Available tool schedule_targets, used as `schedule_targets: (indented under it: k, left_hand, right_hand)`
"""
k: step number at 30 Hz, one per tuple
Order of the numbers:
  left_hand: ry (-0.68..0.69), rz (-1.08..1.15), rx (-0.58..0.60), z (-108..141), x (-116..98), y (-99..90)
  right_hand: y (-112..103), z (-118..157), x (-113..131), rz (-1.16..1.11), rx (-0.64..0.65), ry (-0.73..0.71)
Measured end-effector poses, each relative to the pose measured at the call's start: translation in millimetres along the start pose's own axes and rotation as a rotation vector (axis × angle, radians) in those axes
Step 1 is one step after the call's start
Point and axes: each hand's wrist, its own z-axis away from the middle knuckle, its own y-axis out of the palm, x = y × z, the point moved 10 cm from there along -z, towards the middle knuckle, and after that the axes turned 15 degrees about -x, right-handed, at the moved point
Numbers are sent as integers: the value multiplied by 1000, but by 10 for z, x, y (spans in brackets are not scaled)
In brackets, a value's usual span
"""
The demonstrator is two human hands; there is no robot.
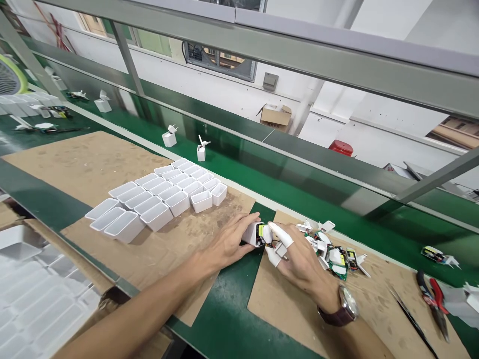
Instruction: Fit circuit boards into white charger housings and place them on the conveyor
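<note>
My left hand (234, 238) is wrapped round a white plastic case (250, 234), tipped on its side with its open end facing right. At that opening, a circuit board (260, 230) with a yellow-wrapped part sits partly inside the case. My right hand (295, 254), with white finger cots on thumb and finger, pinches the board's outer end by a white plastic piece (267, 234). Several more circuit boards (339, 259) with white parts lie in a pile just right of my right hand. Rows of open white cases (160, 189) stand to the left.
Pliers (432, 304) and tweezers (411, 319) lie on the right cardboard sheet (377, 294). A carton (107, 299) of white cases stands at lower left. Along the green belt (239, 164) are cases with boards sticking out (201, 149) and a loose board (437, 255).
</note>
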Motion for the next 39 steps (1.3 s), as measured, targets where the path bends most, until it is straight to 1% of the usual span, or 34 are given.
schedule_targets:
  k: [9,16,18,20,22,24,26,28,31,33,36,39]
  left_hand:
    - [-66,12,22,2,42,45]
    - [-43,-6,40,-1,16,66]
    - [-56,8,68,-6,12,74]
    - [-101,90,135,6,21,118]
    - [-162,227,193,19,23,158]
    - [-228,357,202,13,33,166]
    - [-295,457,168,-12,62,146]
    - [-360,512,128,-37,105,120]
    - [-448,543,76,-55,173,71]
    - [-496,554,69,-45,199,48]
    - [-482,586,96,-29,146,40]
    - [-385,595,119,-21,45,50]
  right_hand:
    - [60,62,-88,17,27,36]
    - [121,56,-43,33,47,33]
    - [120,46,-29,7,52,37]
    - [87,34,-66,-50,32,79]
    - [65,37,-160,-115,16,159]
    - [74,62,-273,-146,12,242]
    - [116,103,-356,-141,20,292]
    - [202,153,-381,-139,48,305]
    - [379,232,-316,-203,94,279]
    - [467,277,-270,-230,77,257]
    - [568,333,-228,-219,36,219]
    - [558,322,-220,-192,-21,203]
